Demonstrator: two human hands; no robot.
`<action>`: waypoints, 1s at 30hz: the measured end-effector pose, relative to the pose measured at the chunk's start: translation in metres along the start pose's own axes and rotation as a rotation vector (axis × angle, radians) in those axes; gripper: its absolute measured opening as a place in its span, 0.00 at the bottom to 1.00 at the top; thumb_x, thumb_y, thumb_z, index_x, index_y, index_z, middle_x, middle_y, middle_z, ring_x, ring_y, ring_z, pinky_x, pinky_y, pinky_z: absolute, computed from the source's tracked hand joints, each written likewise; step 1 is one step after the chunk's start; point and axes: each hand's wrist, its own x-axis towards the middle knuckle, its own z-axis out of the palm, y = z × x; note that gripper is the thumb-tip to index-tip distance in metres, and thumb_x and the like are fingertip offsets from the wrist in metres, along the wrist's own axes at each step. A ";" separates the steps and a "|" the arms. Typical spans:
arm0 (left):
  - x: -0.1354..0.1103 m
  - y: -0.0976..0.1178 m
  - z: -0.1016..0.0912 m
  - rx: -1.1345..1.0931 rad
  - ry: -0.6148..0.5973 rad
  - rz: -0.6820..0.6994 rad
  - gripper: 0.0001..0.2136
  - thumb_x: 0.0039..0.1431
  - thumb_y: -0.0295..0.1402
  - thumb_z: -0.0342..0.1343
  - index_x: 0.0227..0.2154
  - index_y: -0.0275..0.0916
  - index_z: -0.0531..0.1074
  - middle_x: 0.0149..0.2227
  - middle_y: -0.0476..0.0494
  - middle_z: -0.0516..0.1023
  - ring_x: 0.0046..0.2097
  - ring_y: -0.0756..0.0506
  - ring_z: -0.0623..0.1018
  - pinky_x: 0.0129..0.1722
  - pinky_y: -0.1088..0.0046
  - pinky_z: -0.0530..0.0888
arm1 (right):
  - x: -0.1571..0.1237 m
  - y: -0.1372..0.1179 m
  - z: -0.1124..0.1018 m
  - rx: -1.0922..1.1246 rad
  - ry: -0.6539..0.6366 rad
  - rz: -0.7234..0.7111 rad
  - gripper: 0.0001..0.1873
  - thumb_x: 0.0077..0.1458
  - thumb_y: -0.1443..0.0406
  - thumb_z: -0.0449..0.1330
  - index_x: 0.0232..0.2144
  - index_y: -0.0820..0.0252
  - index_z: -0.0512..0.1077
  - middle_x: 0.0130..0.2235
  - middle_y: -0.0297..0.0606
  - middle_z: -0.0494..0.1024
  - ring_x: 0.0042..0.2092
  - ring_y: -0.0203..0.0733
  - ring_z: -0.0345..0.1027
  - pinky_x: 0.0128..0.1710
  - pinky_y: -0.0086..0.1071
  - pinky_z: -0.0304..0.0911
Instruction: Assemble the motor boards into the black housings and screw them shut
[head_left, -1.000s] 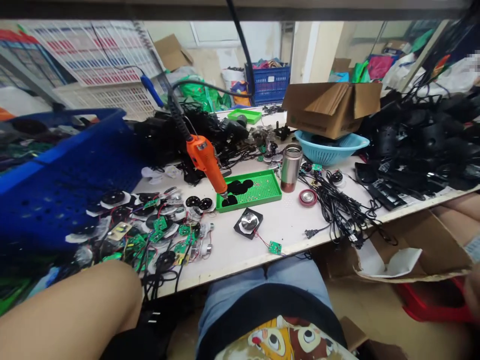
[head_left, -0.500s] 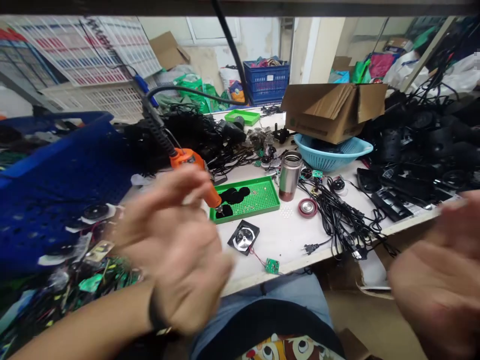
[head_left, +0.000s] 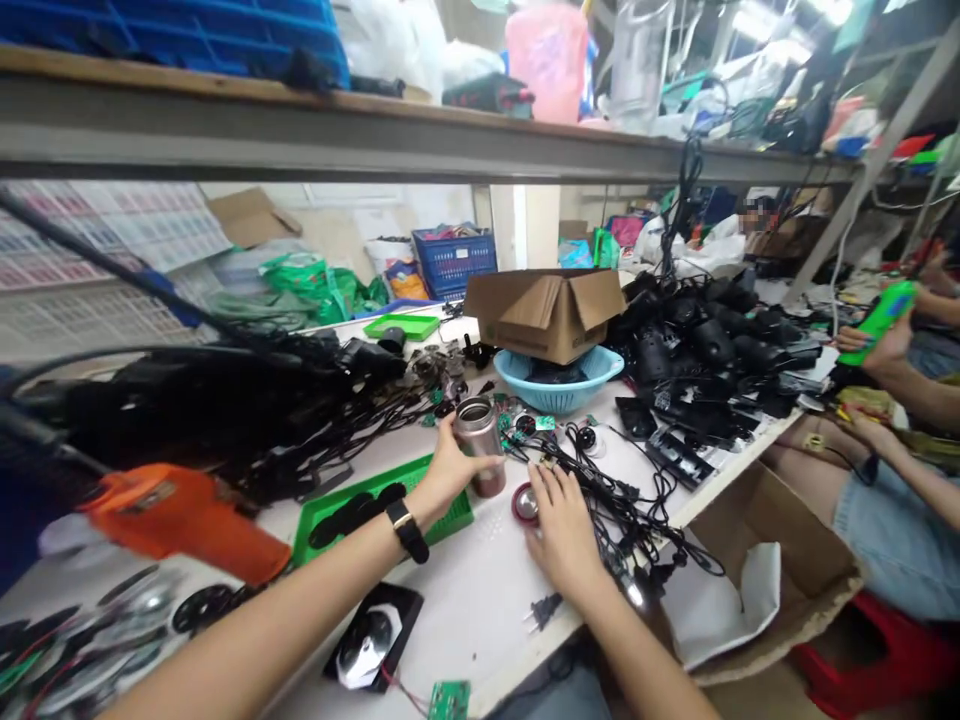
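Note:
My left hand (head_left: 448, 465), with a black watch on the wrist, is wrapped round a steel flask (head_left: 480, 430) that stands upright with its mouth uncovered. To the right of it, my right hand (head_left: 561, 525) closes over the flask's lid (head_left: 526, 503), a maroon-rimmed disc lying on the table; part of it is hidden by the fingers. Beneath my left forearm lies a green perforated tray (head_left: 450, 512) with black round pads (head_left: 352, 518). A small speaker in a black square frame (head_left: 373, 637) lies nearer, wired to a green circuit board (head_left: 450, 700).
An orange power screwdriver (head_left: 187, 520) hangs at the left. Black cables (head_left: 630, 490) are heaped beside my right hand. Behind are a light-blue basket (head_left: 559, 390) and a cardboard box (head_left: 551, 310). At the right, another person's hand holds a green tool (head_left: 877, 320).
Both hands have come forward from being raised in the air, left onto the flask and right onto its lid. The view has tilted up and shifted right.

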 end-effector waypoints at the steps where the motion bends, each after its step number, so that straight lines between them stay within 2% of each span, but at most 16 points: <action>1: 0.002 -0.002 0.001 0.000 -0.007 0.006 0.43 0.34 0.34 0.77 0.55 0.42 0.62 0.56 0.33 0.74 0.59 0.34 0.75 0.64 0.48 0.67 | 0.005 -0.004 0.001 -0.012 -0.033 0.018 0.48 0.53 0.70 0.68 0.72 0.65 0.55 0.69 0.50 0.62 0.71 0.62 0.50 0.74 0.55 0.46; 5: 0.003 -0.007 0.000 0.026 -0.027 0.018 0.37 0.35 0.38 0.78 0.50 0.40 0.68 0.53 0.35 0.78 0.57 0.33 0.76 0.62 0.50 0.69 | 0.013 -0.015 0.007 -0.021 -0.055 0.043 0.46 0.55 0.66 0.71 0.71 0.68 0.59 0.65 0.53 0.68 0.68 0.64 0.56 0.73 0.58 0.45; 11: 0.004 -0.005 0.003 0.071 0.006 0.065 0.36 0.36 0.41 0.77 0.49 0.37 0.70 0.53 0.33 0.79 0.54 0.34 0.77 0.60 0.50 0.70 | 0.017 -0.021 0.009 -0.013 -0.056 0.095 0.37 0.56 0.72 0.68 0.66 0.75 0.65 0.53 0.57 0.75 0.58 0.61 0.68 0.73 0.57 0.47; 14: 0.000 0.006 0.002 0.064 -0.005 0.106 0.35 0.36 0.41 0.78 0.48 0.38 0.71 0.52 0.35 0.79 0.53 0.34 0.77 0.60 0.52 0.71 | 0.011 -0.023 0.003 0.018 -0.014 0.107 0.37 0.55 0.73 0.68 0.65 0.74 0.64 0.54 0.56 0.73 0.60 0.60 0.67 0.74 0.57 0.46; 15: -0.002 0.012 0.000 0.065 -0.008 0.124 0.34 0.36 0.41 0.78 0.47 0.38 0.72 0.52 0.36 0.80 0.54 0.34 0.77 0.60 0.53 0.71 | 0.007 -0.024 0.001 0.025 0.002 0.108 0.38 0.54 0.73 0.68 0.65 0.73 0.63 0.56 0.56 0.72 0.61 0.60 0.65 0.73 0.56 0.47; 17: -0.009 0.027 -0.005 0.072 -0.014 0.172 0.33 0.37 0.41 0.78 0.48 0.39 0.72 0.52 0.38 0.80 0.54 0.34 0.78 0.60 0.53 0.71 | -0.004 -0.025 -0.006 0.091 0.041 0.108 0.40 0.53 0.73 0.67 0.66 0.69 0.61 0.59 0.54 0.69 0.63 0.58 0.64 0.71 0.51 0.56; 20: -0.026 0.058 -0.016 0.069 -0.016 0.249 0.33 0.38 0.42 0.78 0.48 0.39 0.73 0.51 0.38 0.80 0.53 0.33 0.78 0.58 0.51 0.72 | -0.027 -0.028 -0.021 0.358 0.114 0.109 0.42 0.49 0.73 0.66 0.65 0.60 0.59 0.60 0.50 0.65 0.59 0.53 0.69 0.61 0.42 0.70; 22: -0.043 0.084 -0.024 0.058 -0.016 0.275 0.34 0.36 0.43 0.78 0.48 0.39 0.73 0.50 0.38 0.81 0.52 0.32 0.79 0.58 0.50 0.74 | -0.044 -0.030 -0.029 0.532 0.166 0.101 0.40 0.48 0.72 0.64 0.63 0.56 0.59 0.60 0.48 0.65 0.57 0.52 0.71 0.59 0.42 0.71; 25: -0.076 0.122 -0.042 0.046 -0.042 0.282 0.31 0.37 0.42 0.78 0.46 0.38 0.76 0.48 0.38 0.83 0.51 0.32 0.80 0.57 0.50 0.76 | -0.065 -0.033 -0.032 0.614 0.232 0.073 0.39 0.50 0.69 0.61 0.64 0.52 0.59 0.59 0.45 0.65 0.59 0.52 0.68 0.62 0.44 0.69; 28: -0.112 0.150 -0.070 0.047 -0.062 0.309 0.25 0.42 0.42 0.76 0.43 0.38 0.79 0.46 0.40 0.84 0.48 0.34 0.82 0.54 0.51 0.79 | -0.079 -0.040 -0.021 0.642 0.241 0.026 0.41 0.51 0.68 0.61 0.66 0.51 0.56 0.60 0.44 0.65 0.61 0.51 0.67 0.63 0.44 0.68; 30: -0.135 0.161 -0.093 0.054 -0.021 0.347 0.26 0.42 0.43 0.76 0.45 0.41 0.80 0.44 0.41 0.84 0.46 0.33 0.83 0.48 0.51 0.82 | -0.085 -0.048 -0.007 0.667 0.241 -0.006 0.41 0.52 0.68 0.60 0.67 0.52 0.55 0.60 0.45 0.65 0.61 0.50 0.67 0.62 0.42 0.68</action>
